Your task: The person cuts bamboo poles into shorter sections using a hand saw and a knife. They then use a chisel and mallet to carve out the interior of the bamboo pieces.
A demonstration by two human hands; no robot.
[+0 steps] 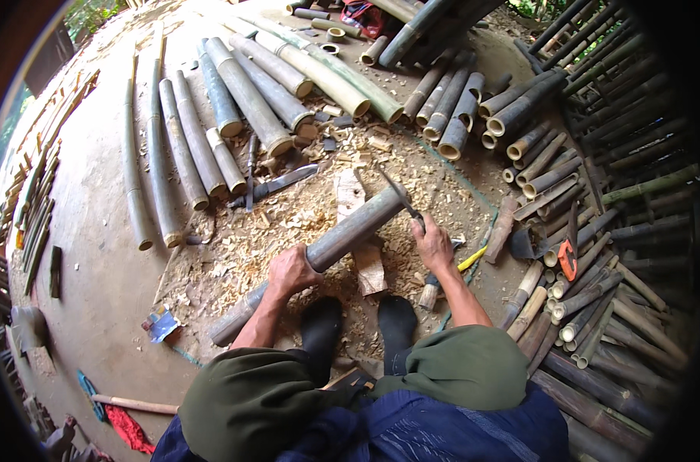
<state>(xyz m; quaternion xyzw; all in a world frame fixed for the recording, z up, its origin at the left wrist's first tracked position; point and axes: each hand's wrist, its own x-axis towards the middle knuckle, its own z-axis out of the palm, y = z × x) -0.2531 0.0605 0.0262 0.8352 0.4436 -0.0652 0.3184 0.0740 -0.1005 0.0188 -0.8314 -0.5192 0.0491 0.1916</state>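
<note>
- Bamboo tube (pixel 351 231) is lying slantwise before the seated person, crossing over a wooden block (pixel 370 271) on the shaving-littered floor; far end is pointing up and right, near end is running down-left by the left forearm.
- Left grip (pixel 291 269) is closing round the tube near mid-length, fingers wrapping it, no gap showing.
- Right grip (pixel 434 245) is clasping the handle of a curved blade (pixel 396 187), fingers folded; blade is sitting right at the tube's far end, contact unclear.
- Possible trouble: tube may be rolling or skidding on the block if the left grip is slackening, since only one hand is steadying it.
- Blade could be glancing off the rounded, hard wall, or splitting the rim if it is biting too deep.
- Feet (pixel 397 323) are standing close by the block, so a slip could be reaching them.
- Relative to the grips: tube is passing through the left one; its far end is lying just up-left of the right one, not held by it.
</note>
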